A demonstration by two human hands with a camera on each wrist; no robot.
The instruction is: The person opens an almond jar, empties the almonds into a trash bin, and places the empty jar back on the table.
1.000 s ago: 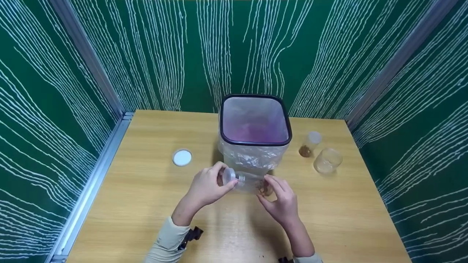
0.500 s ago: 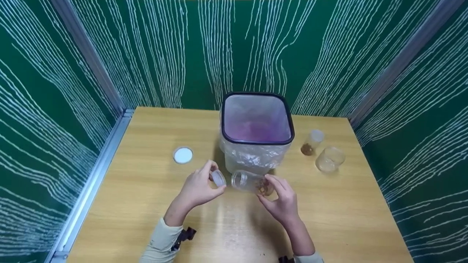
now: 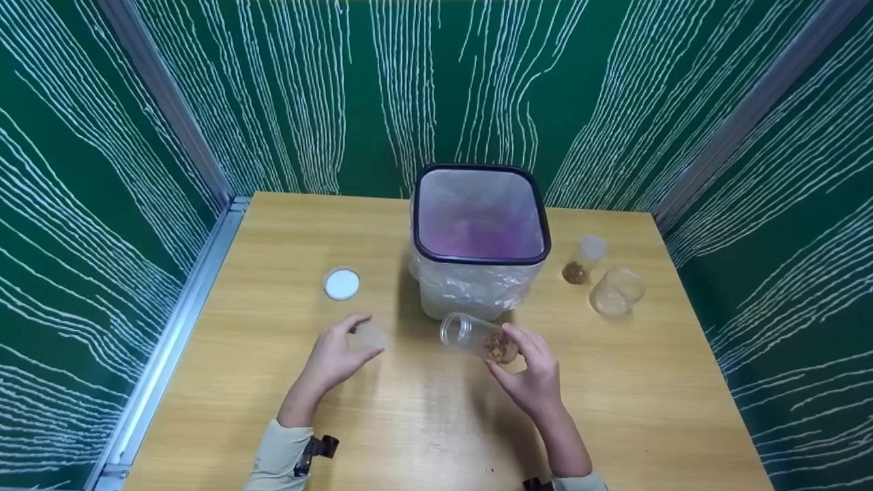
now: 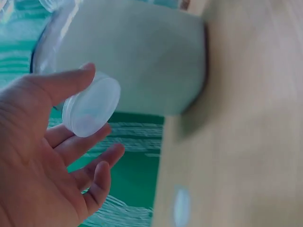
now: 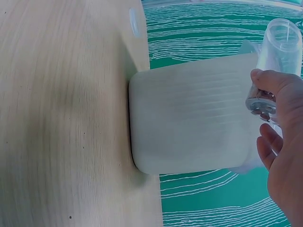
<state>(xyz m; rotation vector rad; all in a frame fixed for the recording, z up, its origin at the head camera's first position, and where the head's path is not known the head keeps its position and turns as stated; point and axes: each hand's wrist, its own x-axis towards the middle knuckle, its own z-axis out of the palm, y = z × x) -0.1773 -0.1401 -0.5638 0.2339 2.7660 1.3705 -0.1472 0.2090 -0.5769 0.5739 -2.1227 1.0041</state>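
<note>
The clear cap (image 3: 369,335) is now off the small clear jar (image 3: 477,337) and has travelled left: 1 second ago the left hand (image 3: 335,357) was gripping it on the jar's neck, half a second ago it was just free of the mouth, and now the cap sits low over the bench (image 3: 273,382), left of centre in the head view. So the jar is open and its contents can come out.

The left hand pinches the cap between thumb and fingertips; the left wrist view shows it as a shallow frosted disc (image 4: 91,107) with the other fingers loosely spread. The right hand (image 3: 533,372) is clamped round the jar's base, thumb and fingers curled on it. The jar is tilted, its open mouth toward the upper left, just in front of the lined bin (image 3: 479,240) at the frame's centre. Brown crumbly bits lie at the jar's bottom end, by the fingers; the rest looks see-through.
</note>
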